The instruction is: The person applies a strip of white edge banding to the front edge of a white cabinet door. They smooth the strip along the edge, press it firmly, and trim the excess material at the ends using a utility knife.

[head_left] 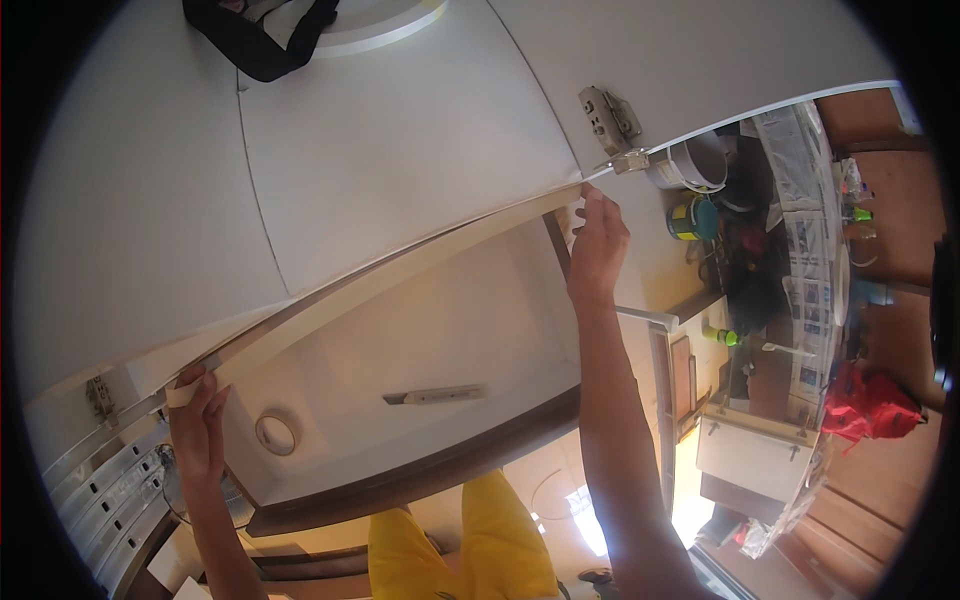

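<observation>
A long pale beige strip [480, 234], which looks like tape, stretches along the lower edge of the white cabinet panel [400, 130]. At its left end, my left hand [200, 415] pinches it, and a short end curls past the fingers. My right hand [600, 245] grips the other end, up by the panel's corner, with fingers closed. Below the strip is a shallow white-bottomed tray or drawer [335, 365] with dark edges. A roll of tape [277, 432] and a utility knife [433, 396] lie in it.
A metal hinge [610, 122] sticks out near my right hand. Beyond it stand a white bucket [695, 163] and a teal-and-yellow can [692, 217]. A ladder [115, 480] is at the lower left. Farther right lies a red bag [868, 405]. A black strap-like thing [262, 45] hangs at the top.
</observation>
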Tool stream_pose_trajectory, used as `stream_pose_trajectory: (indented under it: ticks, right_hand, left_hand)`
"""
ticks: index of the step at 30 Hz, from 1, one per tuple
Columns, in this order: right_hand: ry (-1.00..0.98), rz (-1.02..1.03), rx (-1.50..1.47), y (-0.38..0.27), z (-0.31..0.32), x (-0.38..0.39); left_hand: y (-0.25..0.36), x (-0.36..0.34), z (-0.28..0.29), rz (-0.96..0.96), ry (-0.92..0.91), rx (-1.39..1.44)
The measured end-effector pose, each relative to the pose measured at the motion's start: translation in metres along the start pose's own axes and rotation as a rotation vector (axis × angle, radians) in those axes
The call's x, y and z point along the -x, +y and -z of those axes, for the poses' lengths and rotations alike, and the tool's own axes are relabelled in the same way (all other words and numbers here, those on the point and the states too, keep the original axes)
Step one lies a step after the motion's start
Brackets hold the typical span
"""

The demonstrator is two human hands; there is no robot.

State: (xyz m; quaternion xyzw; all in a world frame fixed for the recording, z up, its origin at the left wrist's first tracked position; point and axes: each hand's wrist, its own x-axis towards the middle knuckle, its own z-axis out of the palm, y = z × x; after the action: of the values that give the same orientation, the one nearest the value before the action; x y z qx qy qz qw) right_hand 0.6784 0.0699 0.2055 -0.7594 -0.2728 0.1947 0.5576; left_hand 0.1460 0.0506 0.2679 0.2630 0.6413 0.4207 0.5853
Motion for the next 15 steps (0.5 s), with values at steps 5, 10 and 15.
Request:
stream_pose_trajectory:
  ticks: [5,10,15]
  right_hand:
    - [-0.081,-0.111,0.243,-0.018,0.016,0.013]
    - [-0.267,-0.644,-0.406,-0.058,-0.016,0.065]
    - [-0.284,-0.637,-0.404,-0.045,-0.026,0.055]
  left_hand:
    - [0.000,0.007,-0.004,0.017,0.034,-0.002]
    - [-0.005,0.009,0.010,0.061,-0.037,0.005]
    - [-0.009,0.011,-0.011,0.058,0.054,-0.010]
